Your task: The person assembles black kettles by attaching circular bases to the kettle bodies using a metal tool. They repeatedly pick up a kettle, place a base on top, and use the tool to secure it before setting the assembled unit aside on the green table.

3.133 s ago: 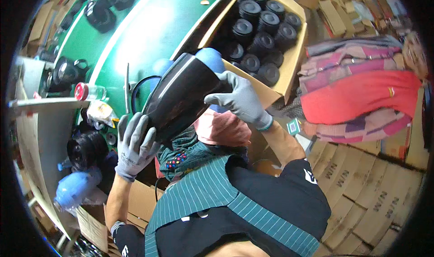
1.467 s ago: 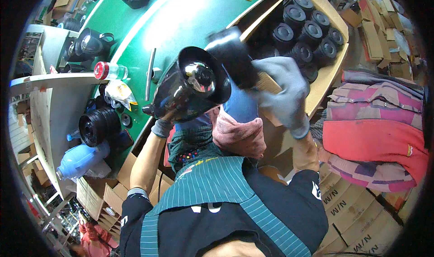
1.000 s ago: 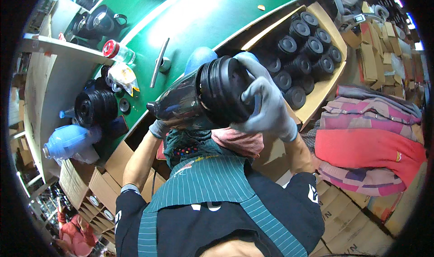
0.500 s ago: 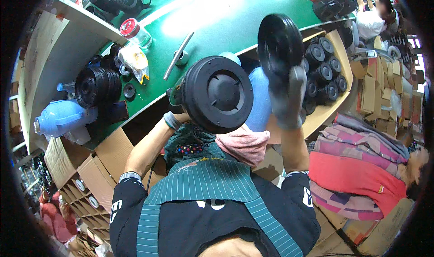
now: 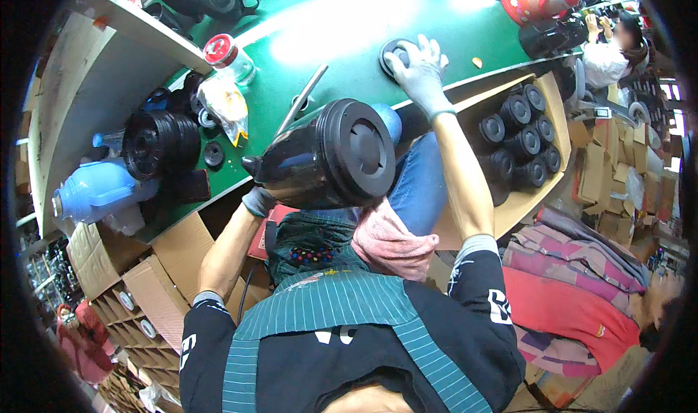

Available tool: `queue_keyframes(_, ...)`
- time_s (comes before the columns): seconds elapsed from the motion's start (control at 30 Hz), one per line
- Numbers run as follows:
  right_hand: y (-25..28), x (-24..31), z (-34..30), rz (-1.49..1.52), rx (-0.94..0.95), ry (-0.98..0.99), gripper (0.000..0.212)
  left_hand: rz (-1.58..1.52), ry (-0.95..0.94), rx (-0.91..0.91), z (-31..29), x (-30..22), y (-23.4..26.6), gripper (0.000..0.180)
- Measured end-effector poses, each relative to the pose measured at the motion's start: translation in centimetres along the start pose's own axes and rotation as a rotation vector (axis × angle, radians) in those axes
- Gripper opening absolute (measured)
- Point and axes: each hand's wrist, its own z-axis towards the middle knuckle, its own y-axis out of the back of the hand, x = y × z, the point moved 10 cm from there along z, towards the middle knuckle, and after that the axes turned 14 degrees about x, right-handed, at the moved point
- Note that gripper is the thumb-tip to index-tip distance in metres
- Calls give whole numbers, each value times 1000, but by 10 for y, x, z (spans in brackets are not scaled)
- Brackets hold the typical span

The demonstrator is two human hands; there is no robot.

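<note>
A glossy black thermos jug (image 5: 302,167) lies tipped on its side in front of me, its spout to the left and its ribbed round base to the right. My left hand (image 5: 258,202), in a grey glove, grips it from below near the spout end; the jug hides most of the fingers. Out over the green table, my right hand (image 5: 422,73), gloved too, has its fingers spread. Its thumb side rests at a black round disc (image 5: 387,64) lying flat there.
A metal rod (image 5: 309,89) and a red-lidded jar (image 5: 231,58) are left of centre. Farther left are a stack of black rings (image 5: 156,144) and a light-blue thermos (image 5: 102,187). A cardboard box (image 5: 556,100) of black cylindrical parts sits right. A person (image 5: 607,57) works at far right.
My right hand has moved forward from beside the jug to the table; the black round part raised with it is no longer there. The jug has swung from base-toward-me to lying sideways.
</note>
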Motion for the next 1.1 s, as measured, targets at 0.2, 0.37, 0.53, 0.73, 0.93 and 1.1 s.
queue_keyframes(0.2,53,93,-163,1086,482,402,116,-552,176,-62,-20,48,12,69)
queue_keyframes(0.37,71,105,-203,1050,102,477,120,-474,184,73,-20,32,15,64)
queue_keyframes(0.53,87,117,-238,671,-68,725,122,-677,39,249,-9,-14,-5,60)
queue_keyframes(0.73,42,81,-228,1435,184,172,90,491,-69,-248,-8,-130,33,41)
queue_keyframes(0.93,52,85,-229,1286,474,174,95,470,2,-200,0,-142,57,44)
queue_keyframes(1.1,98,104,-228,1122,10,530,122,154,26,-126,4,-109,19,37)
